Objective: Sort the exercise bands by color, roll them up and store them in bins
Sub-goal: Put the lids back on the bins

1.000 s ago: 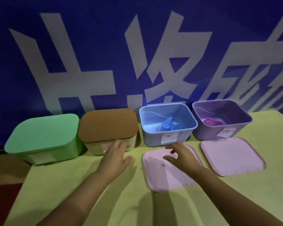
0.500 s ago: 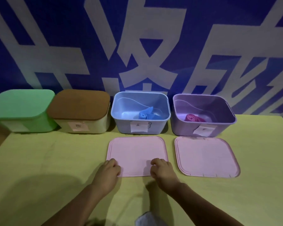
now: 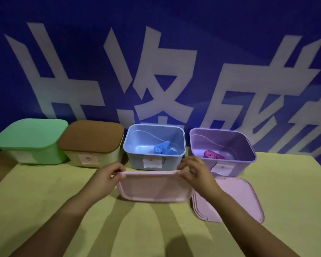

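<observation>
The table [image 3: 44,210] carries four bins along its far edge. The blue bin [image 3: 154,158] holds a rolled blue band [image 3: 160,149]; the purple bin [image 3: 245,160] holds a rolled pink band [image 3: 212,154]. A pink lid [image 3: 154,188] is tilted up before the blue bin. Left hand [image 3: 105,179] and right hand [image 3: 196,175] pinch its far corners. Lid appears light and stiff; grip at edges.

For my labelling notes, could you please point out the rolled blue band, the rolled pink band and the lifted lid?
Rolled blue band [image 3: 158,150], head view, spiral end.
Rolled pink band [image 3: 209,154], head view, coiled end.
Lifted lid [image 3: 154,188], head view, flat underside.
</observation>
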Available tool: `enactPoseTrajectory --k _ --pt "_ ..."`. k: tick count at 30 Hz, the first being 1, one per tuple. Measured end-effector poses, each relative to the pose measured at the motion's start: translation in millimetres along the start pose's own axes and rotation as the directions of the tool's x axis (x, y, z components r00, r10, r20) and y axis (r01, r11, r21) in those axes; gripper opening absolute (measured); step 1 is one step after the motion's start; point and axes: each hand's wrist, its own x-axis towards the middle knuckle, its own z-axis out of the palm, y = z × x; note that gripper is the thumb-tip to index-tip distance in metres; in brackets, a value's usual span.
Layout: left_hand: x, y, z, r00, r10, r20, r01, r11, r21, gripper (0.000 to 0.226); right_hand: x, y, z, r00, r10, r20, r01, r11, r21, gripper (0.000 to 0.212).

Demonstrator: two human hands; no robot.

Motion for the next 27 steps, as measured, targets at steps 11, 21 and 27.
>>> enactPoseTrajectory --k 11,21,27 --pt "85 52 -49 0.979 -0.166 -0.120 0.121 0.940 -0.319 0.011 31 3 -26 0.899 0.427 -0.095 -0.368 0.856 0.364 0.026" --pt "108 3 -22 0.884 -0.467 0.033 0.430 0.783 -0.450 0.022 119 17 -1 0.769 0.639 -0.016 -0.558 0.683 0.471 0.033" --pt "106 -24 -13 0.902 -0.431 0.009 0.407 0.844 -0.348 0.025 141 17 29 0.746 0.666 -0.016 -0.623 0.706 0.337 0.038"
